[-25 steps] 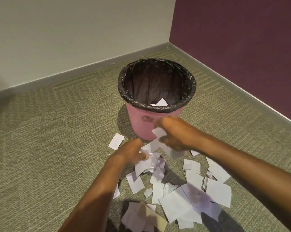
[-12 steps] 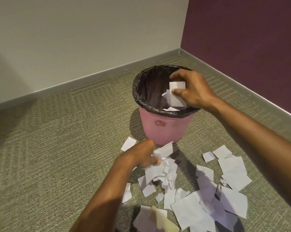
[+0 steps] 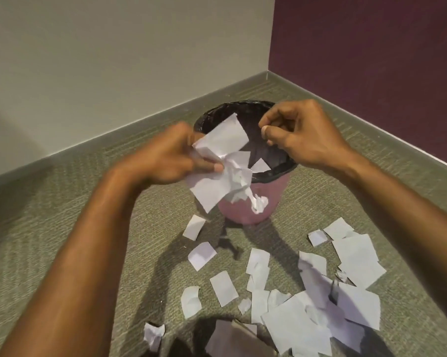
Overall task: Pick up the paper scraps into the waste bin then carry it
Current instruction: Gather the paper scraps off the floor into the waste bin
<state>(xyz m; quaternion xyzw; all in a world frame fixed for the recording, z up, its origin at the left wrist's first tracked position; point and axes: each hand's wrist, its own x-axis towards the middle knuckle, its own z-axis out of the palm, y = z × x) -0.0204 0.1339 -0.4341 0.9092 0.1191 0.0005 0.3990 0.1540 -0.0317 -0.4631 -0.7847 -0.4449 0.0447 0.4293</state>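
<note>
Scraps point(image 3: 222, 161) bunched in left fingers point(image 3: 207, 164) above bin point(image 3: 248, 212).

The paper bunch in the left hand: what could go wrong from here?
1. The paper bunch hangs partly outside the waste bin rim, so pieces may fall back on the carpet when the left hand opens.
2. The bin looks light; a bump could tip it.

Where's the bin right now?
Head view, centre: the pink bin stands on the carpet near the wall corner, behind both hands, with scraps on the floor before it.
</note>
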